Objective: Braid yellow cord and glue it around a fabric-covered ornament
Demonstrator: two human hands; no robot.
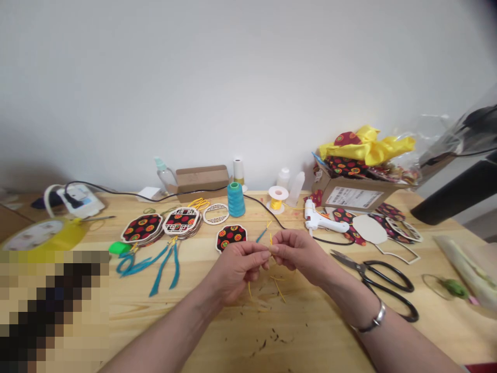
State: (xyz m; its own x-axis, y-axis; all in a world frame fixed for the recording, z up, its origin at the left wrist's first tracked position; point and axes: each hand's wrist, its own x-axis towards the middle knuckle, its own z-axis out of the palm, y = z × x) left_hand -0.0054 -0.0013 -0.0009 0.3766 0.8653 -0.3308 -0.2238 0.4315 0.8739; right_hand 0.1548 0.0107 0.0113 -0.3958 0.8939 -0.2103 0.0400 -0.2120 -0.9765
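Observation:
Both hands meet over the middle of the table, fingertips pinched together on a thin yellow cord (278,294). My left hand (243,267) is closed on it, and its loose ends hang below the fingers. My right hand (297,254) pinches the same cord, a short tip of it poking up between the fingers. What shape the cord takes inside the fingertips is hidden. Just behind my left hand lies a dark flower-patterned panel (232,237) with a pale edge, and a teal tassel piece (263,234) with a yellow end is beside it.
Black-handled scissors (363,268) and a white glue gun (324,220) lie at right. A teal thread cone (235,199) and yellow cord spool (278,199) stand behind. Stacked panels (181,221) with teal tassels (163,269) are left; a fabric-filled box (349,194) is back right.

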